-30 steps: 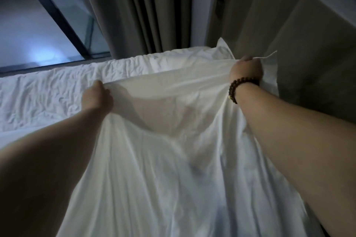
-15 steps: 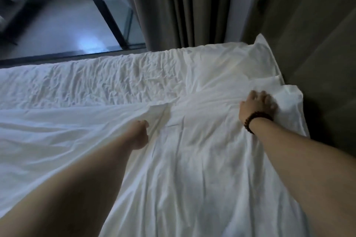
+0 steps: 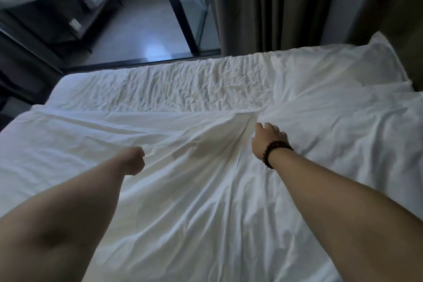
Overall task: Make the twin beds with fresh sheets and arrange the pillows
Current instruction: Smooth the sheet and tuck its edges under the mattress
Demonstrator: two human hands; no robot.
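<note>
Left grip (image 3: 135,160) clutches a sheet (image 3: 206,190) fold; right grip (image 3: 269,141) rests loose-fingered atop it.

left hand (image 3: 135,160): fingers curled under, out of sight; a ridge of the top sheet (image 3: 206,201) runs into the fist.
right hand (image 3: 269,138): fingertips blurred against the cloth.
top sheet: cut off left and below.
near pillow (image 3: 391,103): runs off the right edge.
shelf (image 3: 77,8): white bundles, too blurred to name.

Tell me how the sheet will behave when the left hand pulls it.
Probably floppy: the sheet bunches into folds fanning from the left hand. Likely light, as one fist raises a ridge. Should wrinkle easily; creases cover it.
</note>
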